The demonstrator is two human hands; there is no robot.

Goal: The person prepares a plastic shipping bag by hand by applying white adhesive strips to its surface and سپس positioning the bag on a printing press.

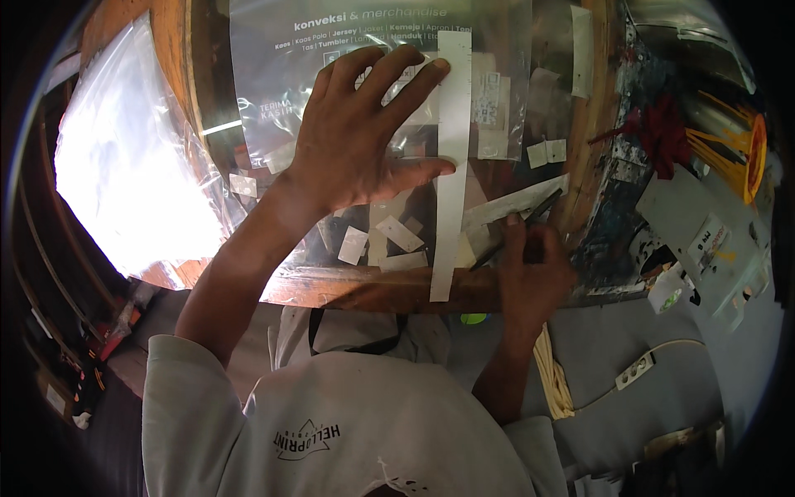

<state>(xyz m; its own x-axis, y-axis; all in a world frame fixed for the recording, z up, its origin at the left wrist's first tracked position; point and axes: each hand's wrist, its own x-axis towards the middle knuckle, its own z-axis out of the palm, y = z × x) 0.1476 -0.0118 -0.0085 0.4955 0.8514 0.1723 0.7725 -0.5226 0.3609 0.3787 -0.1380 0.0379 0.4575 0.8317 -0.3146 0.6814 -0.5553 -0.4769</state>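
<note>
A clear plastic bag (269, 91) with white print lies flat on the dark tabletop. Across it, running from far to near, is a long white ruler (448, 215), whose near end overhangs the wooden edge. My left hand (352, 124) is spread over the bag, fingers stretched out. Its thumb tip and a fingertip press on the ruler. Right of the ruler, my right hand (537, 263) is closed around a dark, slim, pen-like tool (544, 204). One end of it points down toward the ruler's near part; its exact kind cannot be made out.
Bright clear plastic sheets (124, 166) lie at the left. Pale tape pieces (354, 246) stick to the tabletop inside a wooden frame (364, 287). At the right are a dark red cloth (662, 132) and an orange-yellow object (754, 157). A power strip (636, 370) lies on the grey floor.
</note>
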